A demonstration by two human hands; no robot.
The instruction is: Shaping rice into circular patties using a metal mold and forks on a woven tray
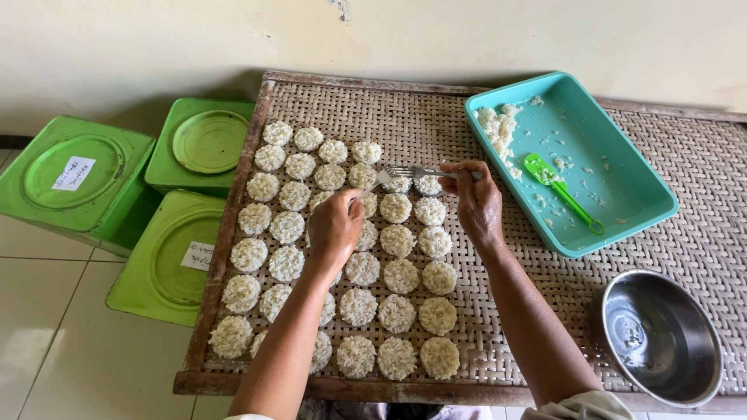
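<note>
- Head view, far left: three green square tins (78, 177) with round lids stand on the tiled floor beside the woven bamboo tray (436, 117)
- Rows of round rice cakes (286, 227) fill the tray's left half, laid close but mostly apart, with the top right row not yet full
- Left hand (334, 227) is curled over the upper rows, fingers together on what looks like a small utensil whose tip shows near the newest cake; its exact kind is hard to tell
- Right hand (476, 204) pinches the handle of a metal fork (412, 172), whose tines lie over the newest cake (399, 183) in the second row
- Step in hand, as I judge it: shaping or pressing that newest cake flat with both tools
- Next move likely calls for lifting the fork straight up so no grains pull away, then fetching more rice
- Teal plastic tray (615, 198) to the right holds leftover cooked rice (495, 128) at its far corner and a green spatula (562, 190)
- Empty steel bowl (661, 336) sits at the near right edge
</note>
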